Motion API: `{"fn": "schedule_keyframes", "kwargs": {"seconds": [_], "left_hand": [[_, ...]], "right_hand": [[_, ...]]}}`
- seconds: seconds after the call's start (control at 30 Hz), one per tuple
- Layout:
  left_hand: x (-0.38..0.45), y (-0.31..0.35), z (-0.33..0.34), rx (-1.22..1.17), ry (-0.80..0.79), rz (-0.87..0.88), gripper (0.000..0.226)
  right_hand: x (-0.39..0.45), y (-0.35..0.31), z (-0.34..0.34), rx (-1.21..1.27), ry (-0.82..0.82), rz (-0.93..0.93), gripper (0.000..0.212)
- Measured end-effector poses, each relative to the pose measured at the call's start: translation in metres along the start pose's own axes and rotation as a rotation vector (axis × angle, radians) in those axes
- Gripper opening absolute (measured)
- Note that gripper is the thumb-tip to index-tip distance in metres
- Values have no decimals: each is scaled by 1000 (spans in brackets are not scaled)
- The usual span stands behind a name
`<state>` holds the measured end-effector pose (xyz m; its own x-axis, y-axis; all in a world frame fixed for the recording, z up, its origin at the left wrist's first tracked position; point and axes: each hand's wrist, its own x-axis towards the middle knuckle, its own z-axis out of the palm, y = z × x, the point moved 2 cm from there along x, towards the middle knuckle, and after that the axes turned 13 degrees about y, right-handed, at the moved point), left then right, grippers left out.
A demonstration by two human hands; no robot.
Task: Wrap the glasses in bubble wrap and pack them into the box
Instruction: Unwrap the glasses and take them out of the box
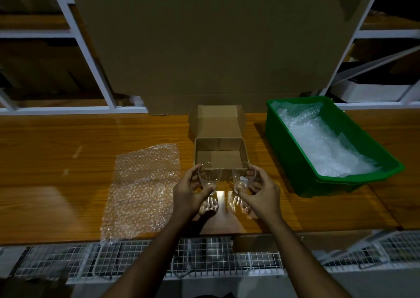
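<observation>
Two clear drinking glasses are held just above the wooden table (68,161), in front of a small open cardboard box (219,155). My left hand (191,191) grips the left glass (209,177). My right hand (259,192) grips the right glass (243,179). The box is empty, with its lid flap standing up at the back. A flat sheet of bubble wrap (143,191) lies on the table to the left of my hands, reaching the front edge.
A green plastic bin (291,161) full of bubble wrap stands at the right. A large cardboard sheet (216,43) leans upright behind the box, with white shelving on both sides. Wire mesh runs below the table's front edge.
</observation>
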<state>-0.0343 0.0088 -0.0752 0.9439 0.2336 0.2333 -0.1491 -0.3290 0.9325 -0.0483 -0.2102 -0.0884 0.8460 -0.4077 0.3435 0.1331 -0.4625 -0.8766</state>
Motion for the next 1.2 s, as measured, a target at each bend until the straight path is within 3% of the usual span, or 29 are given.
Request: {"fn": "schedule_keyframes", "kwargs": {"seconds": [0.47,0.63,0.73,0.83,0.97,1.2], "left_hand": [[-12,-6,-12,50,39,41,76],[-18,-5,-14,93,24,-3,89],[-29,-8,-23,102,21,2,86],[-42,-15,-39,102,84,9,65],[-49,-23,-68,265,208,18,43],[-45,-42,-137,559,188,128,37]], "right_hand": [[-17,-3,9,47,-83,14,74],[-16,3,1,46,-103,23,81],[-28,1,-7,-9,56,-18,60],[-48,-6,-7,-47,185,-243,31],[-74,-17,22,-10,-23,-488,13],[-93,-50,82,13,-388,-639,27]]}}
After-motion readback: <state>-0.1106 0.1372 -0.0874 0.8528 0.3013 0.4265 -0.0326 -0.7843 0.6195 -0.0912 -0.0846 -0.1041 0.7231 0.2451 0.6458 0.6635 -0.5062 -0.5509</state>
